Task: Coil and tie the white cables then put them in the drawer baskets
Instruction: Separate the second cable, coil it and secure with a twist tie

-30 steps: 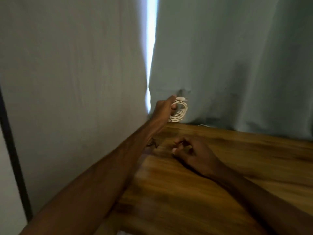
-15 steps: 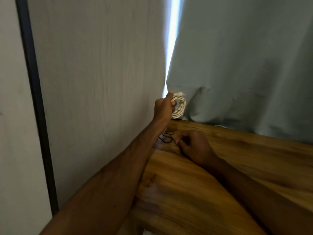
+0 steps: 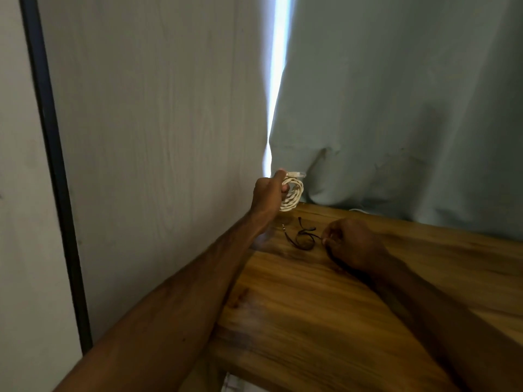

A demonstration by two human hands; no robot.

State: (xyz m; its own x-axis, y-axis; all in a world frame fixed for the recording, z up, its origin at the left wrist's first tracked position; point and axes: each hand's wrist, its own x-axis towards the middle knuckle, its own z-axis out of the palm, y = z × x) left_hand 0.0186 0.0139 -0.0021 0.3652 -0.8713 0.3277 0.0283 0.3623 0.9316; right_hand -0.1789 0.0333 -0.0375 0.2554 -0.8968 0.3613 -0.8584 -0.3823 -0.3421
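Observation:
My left hand [image 3: 267, 195] grips a coiled white cable [image 3: 293, 195] and holds it up above the far left corner of the wooden table [image 3: 325, 306]. A clear plug sticks out from the top of the coil. My right hand [image 3: 351, 241] rests on the table with curled fingers, pinching the end of a thin black wire [image 3: 302, 236] that lies in a loose loop between the two hands. No drawer basket is in view.
A grey-white wood-grain panel [image 3: 155, 137] with a dark edge strip [image 3: 53, 165] stands at the left. A pale green curtain [image 3: 396, 94] hangs behind the table, with a bright gap of light beside it.
The view has swung left. My right hand has pulled back to the right along the table, uncovering the black wire loop. My left hand keeps the white coil raised.

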